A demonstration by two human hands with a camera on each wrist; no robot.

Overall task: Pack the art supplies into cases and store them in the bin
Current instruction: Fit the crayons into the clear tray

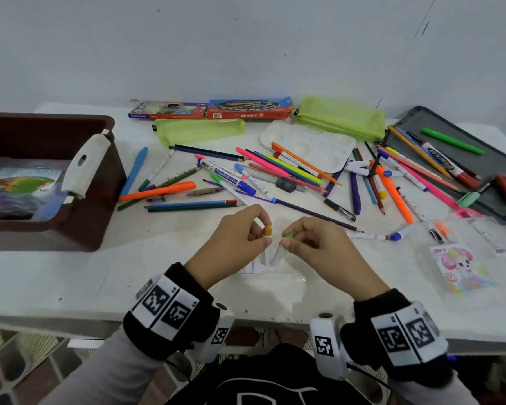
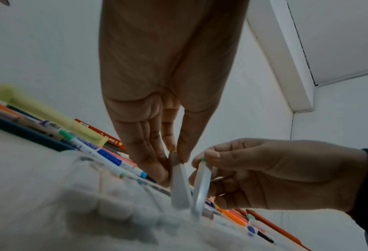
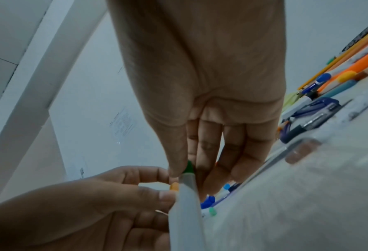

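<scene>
Both hands hover just above the white table (image 1: 70,276) near its front edge. My left hand (image 1: 246,229) pinches the orange-capped top of a small white paint tube (image 1: 267,230), also seen as the white tube (image 2: 178,183). My right hand (image 1: 301,238) pinches a second white tube by its green cap (image 1: 289,235), the green-capped tube (image 3: 188,190) hanging down. The lower ends of both tubes reach the table. Loose pens, markers and pencils (image 1: 246,176) lie scattered behind the hands. A brown bin (image 1: 50,182) stands at the left.
Two green mesh pouches (image 1: 199,130) (image 1: 342,118) and two flat boxes (image 1: 211,111) lie at the back. A white palette (image 1: 310,144) sits mid-back, an open dark case (image 1: 456,159) at the right, a clear packet (image 1: 462,267) near the front right.
</scene>
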